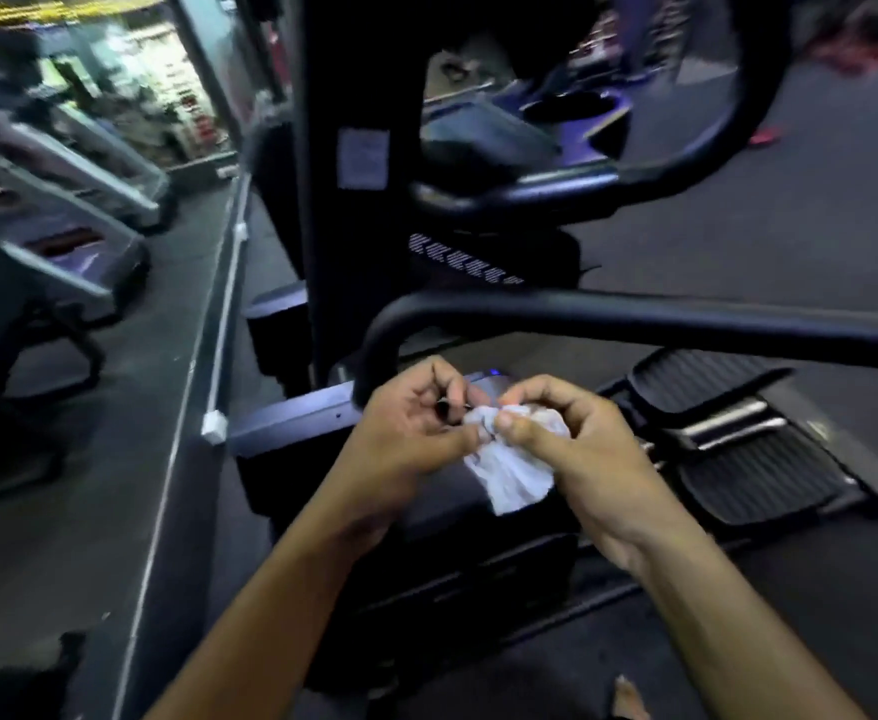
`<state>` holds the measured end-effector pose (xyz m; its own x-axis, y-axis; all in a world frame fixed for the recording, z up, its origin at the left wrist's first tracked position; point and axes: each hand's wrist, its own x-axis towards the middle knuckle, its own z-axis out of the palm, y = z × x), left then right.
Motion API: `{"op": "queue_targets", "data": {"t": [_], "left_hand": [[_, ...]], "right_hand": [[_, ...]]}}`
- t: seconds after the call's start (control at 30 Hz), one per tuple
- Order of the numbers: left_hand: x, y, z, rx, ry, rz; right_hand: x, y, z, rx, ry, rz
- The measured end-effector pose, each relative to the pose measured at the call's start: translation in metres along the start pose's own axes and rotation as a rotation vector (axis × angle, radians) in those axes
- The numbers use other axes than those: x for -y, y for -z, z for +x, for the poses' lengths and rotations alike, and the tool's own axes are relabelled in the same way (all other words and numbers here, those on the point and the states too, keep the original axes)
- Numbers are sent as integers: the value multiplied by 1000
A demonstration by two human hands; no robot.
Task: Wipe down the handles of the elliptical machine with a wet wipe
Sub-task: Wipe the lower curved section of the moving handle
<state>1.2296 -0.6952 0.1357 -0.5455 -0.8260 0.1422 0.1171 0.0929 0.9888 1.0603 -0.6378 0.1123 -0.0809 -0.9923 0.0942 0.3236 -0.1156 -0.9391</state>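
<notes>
Wipe (509,472), white and crumpled, is pinched by curled fingers of left hand (406,433) and right hand (572,439) below a black handle (634,319).

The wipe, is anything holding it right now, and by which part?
Both hands hold the white wet wipe by its bunched top end: the left hand and right hand pinch it there, and the rest hangs loose below.

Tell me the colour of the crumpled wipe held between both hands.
White; the crumpled wet wipe shows best in the head view, pinched by the left hand and right hand.
</notes>
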Motion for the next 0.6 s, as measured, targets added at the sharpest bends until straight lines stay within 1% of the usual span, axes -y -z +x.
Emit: {"op": "queue_targets", "data": {"t": [0.07,0.13,0.3,0.37,0.47,0.6], "left_hand": [[-18,-9,9,45,-41,-50],[-39,-20,22,96,-84,-130],[-93,-54,64,285,-217,-170],[-116,-76,82,343,-304,-127],[-150,-112,102,396,-448,-81],[-194,-147,128,459,-568,-80]], "right_hand": [[23,-3,-11,-70,75,-20],[53,-5,-19,-186,144,-32],[123,0,-26,-483,446,-94],[149,6,-31,-535,519,-116],[182,10,-36,-529,528,-192],[229,13,-35,-672,757,-288]]}}
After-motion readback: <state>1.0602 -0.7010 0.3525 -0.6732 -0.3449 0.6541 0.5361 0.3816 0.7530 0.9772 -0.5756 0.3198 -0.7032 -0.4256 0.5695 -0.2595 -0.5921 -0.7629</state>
